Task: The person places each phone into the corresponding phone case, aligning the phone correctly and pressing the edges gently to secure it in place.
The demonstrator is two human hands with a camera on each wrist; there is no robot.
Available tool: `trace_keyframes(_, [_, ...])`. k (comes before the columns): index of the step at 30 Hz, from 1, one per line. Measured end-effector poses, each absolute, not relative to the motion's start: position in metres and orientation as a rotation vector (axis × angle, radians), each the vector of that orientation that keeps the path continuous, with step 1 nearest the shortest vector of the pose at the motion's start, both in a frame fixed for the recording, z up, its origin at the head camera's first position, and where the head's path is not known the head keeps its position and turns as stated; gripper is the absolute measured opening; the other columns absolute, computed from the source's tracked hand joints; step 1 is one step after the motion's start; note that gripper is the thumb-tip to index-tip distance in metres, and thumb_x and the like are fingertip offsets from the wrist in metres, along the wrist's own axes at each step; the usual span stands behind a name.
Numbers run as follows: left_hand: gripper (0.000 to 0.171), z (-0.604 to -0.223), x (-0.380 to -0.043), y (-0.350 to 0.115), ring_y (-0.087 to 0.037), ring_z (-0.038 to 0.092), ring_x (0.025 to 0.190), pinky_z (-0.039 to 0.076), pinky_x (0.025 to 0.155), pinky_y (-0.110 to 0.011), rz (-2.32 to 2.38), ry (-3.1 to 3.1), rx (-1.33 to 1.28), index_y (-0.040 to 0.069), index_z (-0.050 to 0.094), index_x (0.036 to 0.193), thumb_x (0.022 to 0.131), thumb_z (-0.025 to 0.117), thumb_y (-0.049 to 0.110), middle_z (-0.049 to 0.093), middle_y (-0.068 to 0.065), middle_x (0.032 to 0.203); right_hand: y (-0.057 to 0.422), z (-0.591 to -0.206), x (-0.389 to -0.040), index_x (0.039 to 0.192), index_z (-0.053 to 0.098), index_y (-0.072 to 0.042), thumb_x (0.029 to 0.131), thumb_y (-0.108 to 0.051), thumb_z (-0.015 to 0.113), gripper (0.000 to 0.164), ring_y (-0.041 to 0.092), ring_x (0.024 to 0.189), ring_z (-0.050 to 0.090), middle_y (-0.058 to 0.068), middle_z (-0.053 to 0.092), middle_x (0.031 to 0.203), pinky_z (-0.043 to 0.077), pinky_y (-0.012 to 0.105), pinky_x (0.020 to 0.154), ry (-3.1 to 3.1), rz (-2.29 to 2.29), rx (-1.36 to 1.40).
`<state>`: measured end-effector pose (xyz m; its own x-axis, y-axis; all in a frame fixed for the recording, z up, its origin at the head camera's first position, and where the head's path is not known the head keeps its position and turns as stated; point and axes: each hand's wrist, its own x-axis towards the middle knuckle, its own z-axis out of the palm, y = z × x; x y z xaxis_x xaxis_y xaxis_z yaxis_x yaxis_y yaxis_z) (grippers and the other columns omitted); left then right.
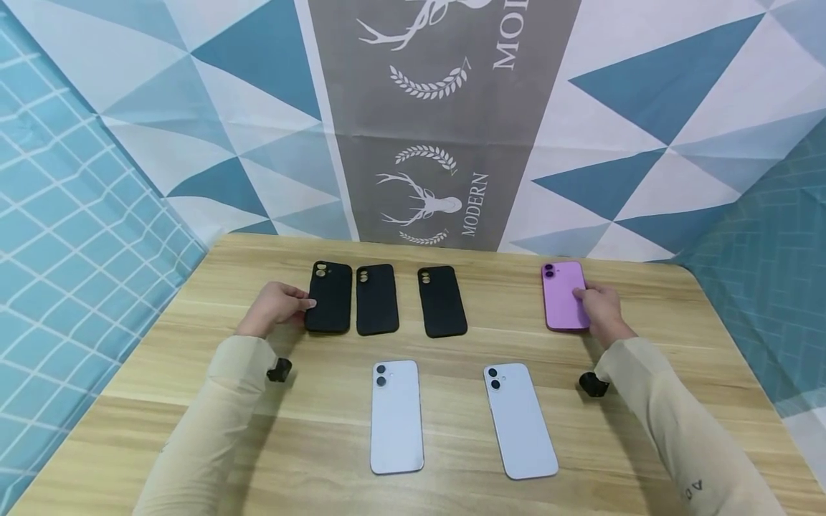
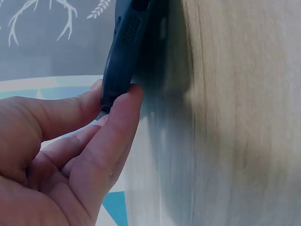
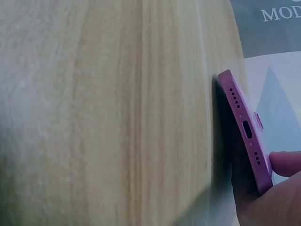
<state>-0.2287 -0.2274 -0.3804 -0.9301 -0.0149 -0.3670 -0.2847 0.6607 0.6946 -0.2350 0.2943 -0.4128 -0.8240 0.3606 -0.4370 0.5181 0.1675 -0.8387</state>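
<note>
I'm seeing three phone cases (image 1: 377, 299) forming a row over the tabletop's (image 1: 323, 430) far half, with one phone (image 1: 560, 301) to their right. Two other phones (image 1: 396, 423) are lying side by side before that row.

Left hand (image 2: 63, 157) pinches a dark phone case (image 2: 121, 54) by one end, thumb on one face, fingertip on the other. Case sits edge-on to camera, tilted, small-hole grille (image 2: 132, 30) on its rim. Pinching finger is between case and wood-grain table (image 2: 249, 94); dark shadow (image 2: 176, 66) on tabletop. Behind: grey wall covering (image 2: 70, 56), white antler print (image 2: 70, 21), partial leaf sprig (image 2: 99, 8); blue patch (image 2: 116, 207) beside hand, bottom edge.
</note>
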Motion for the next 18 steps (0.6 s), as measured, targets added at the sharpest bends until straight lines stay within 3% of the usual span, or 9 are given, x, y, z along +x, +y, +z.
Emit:
trace_keyframes(5, [0.045,-0.3813,-0.2276,-0.2326,-0.006,0.064,0.069,0.059,0.075,-0.031,1.242,2.494,-0.263,-0.012,0.047,0.128,0.094,0.056,0.016,0.053,-0.03,0.126,0.2924,-0.411,-0.2353,0.146,0.021,-0.006,0.098,-0.015,0.038,0.051,0.026,0.138,0.032,0.013,0.023,0.154,0.035,0.034,0.112,2.259,-1.789,0.917])
trace_keyframes(9, [0.044,-0.3807,-0.2271,-0.2347,-0.004,0.061,0.065,0.059,0.072,-0.027,1.342,2.432,-0.304,-0.011,0.047,0.129,0.095,0.055,0.015,0.066,-0.013,0.098,0.2915,-0.409,-0.236,0.145,0.023,-0.003,0.097,-0.016,0.04,0.052,0.026,0.139,0.029,0.013,0.022,0.154,0.031,0.034,0.115,2.229,-1.848,0.969])
trace_keyframes(12, [0.045,-0.3793,-0.2269,-0.2341,-0.003,0.06,0.063,0.058,0.069,-0.023,1.43,2.368,-0.323,-0.012,0.044,0.13,0.094,0.055,0.013,0.062,0.002,0.082,0.2911,-0.4068,-0.2358,0.145,0.023,0.0,0.096,-0.018,0.041,0.055,0.022,0.138,0.03,0.013,0.022,0.154,0.03,0.032,0.115,2.2,-1.899,0.999])
trace_keyframes(18, [0.047,-0.377,-0.2278,-0.2334,-0.002,0.061,0.062,0.058,0.067,-0.02,1.514,2.309,-0.309,-0.012,0.041,0.132,0.094,0.055,0.013,0.061,0.007,0.076,0.286,-0.4035,-0.2351,0.144,0.025,0.001,0.096,-0.017,0.038,0.053,0.017,0.134,0.033,0.012,0.025,0.153,0.031,0.029,0.114,2.152,-1.992,1.033])
